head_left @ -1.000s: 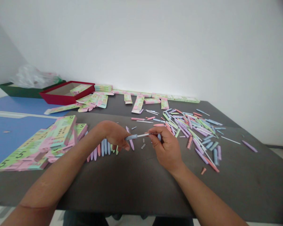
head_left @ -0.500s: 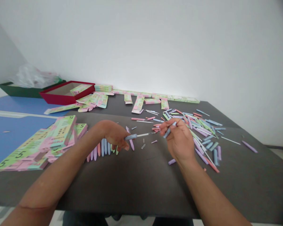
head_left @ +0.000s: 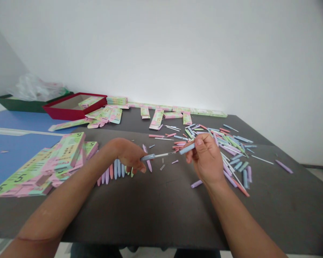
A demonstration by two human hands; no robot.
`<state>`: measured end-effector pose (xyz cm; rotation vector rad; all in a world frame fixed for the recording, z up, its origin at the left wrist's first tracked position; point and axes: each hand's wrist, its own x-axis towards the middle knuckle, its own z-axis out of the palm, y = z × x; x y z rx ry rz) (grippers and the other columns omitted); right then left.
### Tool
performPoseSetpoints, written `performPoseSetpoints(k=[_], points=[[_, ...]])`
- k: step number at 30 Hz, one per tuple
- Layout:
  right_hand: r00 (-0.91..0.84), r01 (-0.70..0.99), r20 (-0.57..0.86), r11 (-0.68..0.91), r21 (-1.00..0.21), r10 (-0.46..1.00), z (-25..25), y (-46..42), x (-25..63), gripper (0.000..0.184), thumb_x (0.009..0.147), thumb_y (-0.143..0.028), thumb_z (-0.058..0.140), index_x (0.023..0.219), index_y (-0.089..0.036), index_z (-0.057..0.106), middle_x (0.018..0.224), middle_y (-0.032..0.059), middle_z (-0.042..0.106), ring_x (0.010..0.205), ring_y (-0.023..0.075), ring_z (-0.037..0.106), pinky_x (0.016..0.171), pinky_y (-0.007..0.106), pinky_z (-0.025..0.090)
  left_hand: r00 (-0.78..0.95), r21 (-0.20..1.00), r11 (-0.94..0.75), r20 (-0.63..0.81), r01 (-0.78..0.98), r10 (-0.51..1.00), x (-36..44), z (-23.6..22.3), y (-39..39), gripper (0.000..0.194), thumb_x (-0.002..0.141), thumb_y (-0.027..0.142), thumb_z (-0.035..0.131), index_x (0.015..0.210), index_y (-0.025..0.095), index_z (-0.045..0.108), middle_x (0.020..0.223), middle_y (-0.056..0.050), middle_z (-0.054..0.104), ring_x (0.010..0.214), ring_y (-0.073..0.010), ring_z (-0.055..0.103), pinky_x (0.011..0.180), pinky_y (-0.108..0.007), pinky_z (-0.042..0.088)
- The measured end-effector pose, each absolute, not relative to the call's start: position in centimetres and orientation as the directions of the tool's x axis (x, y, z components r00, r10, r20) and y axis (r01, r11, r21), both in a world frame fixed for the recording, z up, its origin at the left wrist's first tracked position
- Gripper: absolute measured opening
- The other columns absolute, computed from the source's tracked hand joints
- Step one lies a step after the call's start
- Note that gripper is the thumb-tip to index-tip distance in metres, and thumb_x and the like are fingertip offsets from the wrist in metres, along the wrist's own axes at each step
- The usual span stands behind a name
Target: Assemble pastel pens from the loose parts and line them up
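My left hand (head_left: pixel 131 156) is closed on a blue pen part (head_left: pixel 148 157), from which a white refill (head_left: pixel 165 154) sticks out to the right. In my right hand (head_left: pixel 204 154) a blue pen barrel (head_left: pixel 187 148) is pinched between thumb and fingers, its end close to the refill's tip; whether they touch I cannot tell. Below my left hand lies a row of pens (head_left: pixel 115 169) in pink, purple, blue and green, partly hidden by the hand. A purple pen (head_left: pixel 147 159) lies just behind the part it holds.
Loose pen parts and refills (head_left: pixel 231 147) are heaped at the right. Pen boxes (head_left: pixel 70 152) are stacked at the left. Behind them stand a red box (head_left: pixel 61 113) and a green box (head_left: pixel 29 105) with a plastic bag (head_left: pixel 39 87). More boxes (head_left: pixel 157 118) lie along the wall.
My right hand has turned the blue barrel from a steep slant to nearly in line with the refill and brought it nearer the tip. My left hand has hardly moved.
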<state>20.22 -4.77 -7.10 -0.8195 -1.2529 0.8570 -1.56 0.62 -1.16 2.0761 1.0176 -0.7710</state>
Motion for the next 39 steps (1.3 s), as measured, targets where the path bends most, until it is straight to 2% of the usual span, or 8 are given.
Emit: performPoseSetpoints(k=[6,15,22,27,30,35,39], points=[[0.099,-0.106,0.455,0.464,-0.88,0.885,-7.1,-5.2,19.9,0.022,0.089,-0.042,0.045,0.082,-0.022,0.038,0.073,-0.0003,0.067,0.04,0.0076,0.047,0.041,0.021,0.035,0.512,0.312,-0.459,-0.752,0.832,0.416,-1.4,-1.2,0.6,0.028,0.08,0.03,0.051,0.098,0.013,0.063,0.092,-0.012,0.071,0.076,-0.0226,0.066,0.06,-0.027,0.048],[0.106,-0.083,0.438,0.447,-0.891,0.893,-7.0,-5.4,19.7,0.022,0.09,-0.042,0.042,0.082,-0.023,0.036,0.076,-0.0001,0.067,0.039,0.0072,0.046,0.04,0.021,0.034,0.5,0.282,-0.476,-0.752,0.833,0.429,-1.3,-1.0,0.4,0.025,0.085,0.029,0.048,0.101,0.015,0.06,0.091,-0.009,0.071,0.077,-0.0188,0.066,0.06,-0.024,0.047],[0.058,-0.078,0.441,0.444,-0.893,0.896,-7.0,-5.9,19.3,0.02,0.09,-0.04,0.043,0.083,-0.022,0.037,0.082,0.0026,0.068,0.042,0.0075,0.05,0.042,0.021,0.037,0.494,0.278,-0.47,-0.753,0.838,0.435,-1.3,-1.2,0.4,0.024,0.083,0.03,0.049,0.098,0.015,0.061,0.091,-0.009,0.071,0.075,-0.019,0.065,0.057,-0.023,0.046],[0.016,-0.054,0.459,0.459,-0.887,0.888,-7.0,-6.4,18.8,0.018,0.09,-0.039,0.045,0.088,-0.021,0.04,0.087,0.0038,0.069,0.047,0.0091,0.056,0.048,0.024,0.044,0.489,0.275,-0.464,-0.753,0.842,0.439,-1.2,-1.4,0.5,0.025,0.083,0.032,0.05,0.1,0.016,0.06,0.09,-0.008,0.071,0.074,-0.018,0.065,0.057,-0.022,0.046],[-0.007,-0.002,0.472,0.472,-0.882,0.882,-7.1,-6.6,18.8,0.017,0.09,-0.037,0.046,0.094,-0.021,0.045,0.087,0.0034,0.068,0.052,0.0101,0.059,0.053,0.026,0.047,0.478,0.27,-0.459,-0.766,0.846,0.43,-1.2,-1.4,0.5,0.025,0.083,0.028,0.05,0.102,0.015,0.06,0.093,-0.01,0.071,0.077,-0.0189,0.065,0.059,-0.023,0.047],[0.008,0.22,0.488,0.474,-0.853,0.873,-7.4,-6.7,19.1,0.018,0.087,-0.036,0.051,0.089,-0.019,0.057,0.061,-0.0027,0.055,0.049,0.0093,0.05,0.046,0.021,0.037,0.496,0.272,-0.48,-0.751,0.834,0.436,-1.1,-1.4,0.3,0.026,0.083,0.031,0.05,0.101,0.015,0.062,0.092,-0.009,0.071,0.075,-0.0189,0.066,0.056,-0.022,0.046],[-0.063,0.262,0.524,0.521,-0.812,0.849,-7.3,-6.8,19.2,0.016,0.087,-0.033,0.05,0.09,-0.02,0.058,0.062,-0.003,0.053,0.05,0.0089,0.046,0.047,0.022,0.035,0.501,0.268,-0.491,-0.747,0.829,0.437,-1.0,-1.6,0.2,0.026,0.084,0.032,0.05,0.1,0.017,0.063,0.091,-0.008,0.072,0.073,-0.0181,0.066,0.055,-0.021,0.045]])
